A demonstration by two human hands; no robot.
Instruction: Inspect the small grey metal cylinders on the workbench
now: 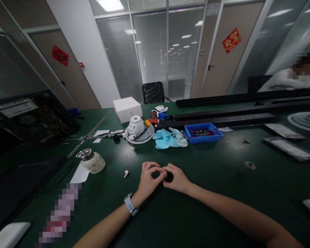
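Observation:
In the middle of the green table my left hand [147, 179], with a grey-banded watch [131, 204] on the wrist, meets my right hand [179, 179] fingertip to fingertip. Both are closed in a pinch, thumbs and forefingers curled into rings. Something very small sits between the fingertips; the fingers hide most of it, and I cannot make out its kind. A single pink-white earbud [126, 173] lies on the table, a short way left of my left hand. Beyond my hands are light-blue fan blades [165, 138].
A cream bottle [94, 162] stands left. Farther back are a white fan part [135, 130], a white box [127, 109] and a blue bin [204, 133] of wires. A small metal cylinder [248, 166] stands right. Another person [281, 80] sits at the far right.

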